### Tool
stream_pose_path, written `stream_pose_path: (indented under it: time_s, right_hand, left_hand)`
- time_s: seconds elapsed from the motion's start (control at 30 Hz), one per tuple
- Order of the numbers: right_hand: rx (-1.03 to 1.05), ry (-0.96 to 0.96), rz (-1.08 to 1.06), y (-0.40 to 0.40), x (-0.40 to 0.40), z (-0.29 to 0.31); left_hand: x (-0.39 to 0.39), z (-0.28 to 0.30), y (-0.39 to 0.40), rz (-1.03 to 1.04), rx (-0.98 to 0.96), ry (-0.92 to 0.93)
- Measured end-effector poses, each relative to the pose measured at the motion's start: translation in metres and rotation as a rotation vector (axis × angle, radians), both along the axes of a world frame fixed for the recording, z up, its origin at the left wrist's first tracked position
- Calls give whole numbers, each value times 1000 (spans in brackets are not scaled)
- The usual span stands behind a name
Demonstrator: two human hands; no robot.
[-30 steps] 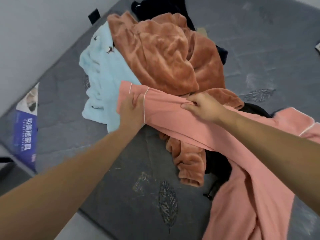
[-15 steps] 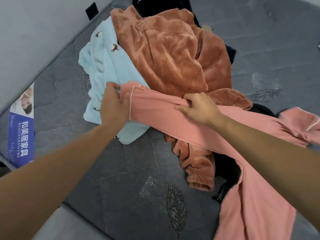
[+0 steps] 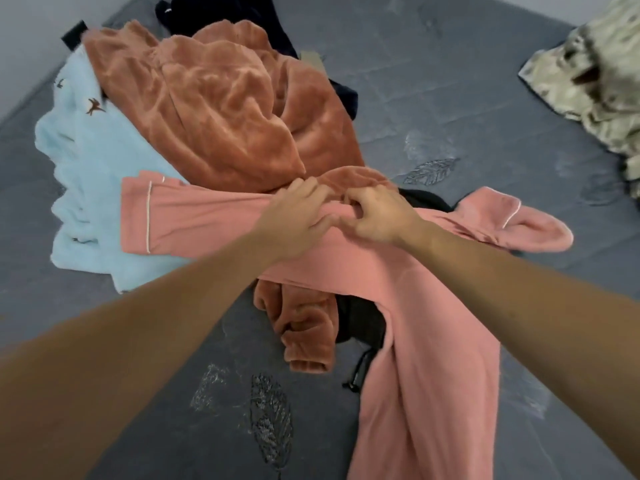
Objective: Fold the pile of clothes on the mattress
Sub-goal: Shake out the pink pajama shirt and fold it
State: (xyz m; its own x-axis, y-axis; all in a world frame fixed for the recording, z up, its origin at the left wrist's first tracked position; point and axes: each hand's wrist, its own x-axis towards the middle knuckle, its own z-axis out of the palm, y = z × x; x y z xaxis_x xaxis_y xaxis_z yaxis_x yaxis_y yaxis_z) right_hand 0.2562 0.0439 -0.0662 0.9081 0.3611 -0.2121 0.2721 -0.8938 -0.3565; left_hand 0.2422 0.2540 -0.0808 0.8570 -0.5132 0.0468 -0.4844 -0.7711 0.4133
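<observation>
Head view: looking down over both forearms onto the grey mattress (image 3: 450, 98), leaf print nearest us.
Pink garment: the pink pyjama piece (image 3: 426, 375) hangs down at near right, runs up under the hands and stretches left, its piped cuff (image 3: 145, 216) lying on the pale blue fleece (image 3: 93, 188).
Left hand: the left hand (image 3: 294, 220) lies on the pink cloth mid-span, fingers bent over its top edge; a firm grip or just a press, I cannot tell.
Right hand: the right hand (image 3: 377, 220) sits just beside it, fingertips curled and pinching a bunch of the pink fabric.
Handling: looks light, soft and floppy, likely to sag and crease; best held at seams and cuffs, hands spread apart.
Other cuff: a second piped end (image 3: 512, 223) lies out to the right.
In the way: the rust plush garment (image 3: 221, 109) is heaped right behind and under the pink one, with black clothing (image 3: 360, 323) tangled beneath; either could drag along.
Far off: dark navy cloth (image 3: 221, 8) at the top, a camouflage garment (image 3: 595, 64) well apart at far right.
</observation>
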Motion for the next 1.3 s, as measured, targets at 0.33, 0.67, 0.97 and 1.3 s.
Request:
stream_pose_path:
  time_s: [0.33, 0.67, 0.97, 1.3]
  right_hand:
    - [-51, 89, -149, -118, -6, 2]
    - [-77, 248, -155, -201, -12, -6]
    - [-400, 278, -88, -260, -19, 2]
    - [-563, 407, -17, -268, 29, 47]
  left_hand:
    - [26, -20, -29, -29, -42, 176]
    - [22, 1, -108, -54, -7, 114]
    - [39, -20, -139, -35, -48, 212]
    - [41, -22, -153, 55, -46, 209]
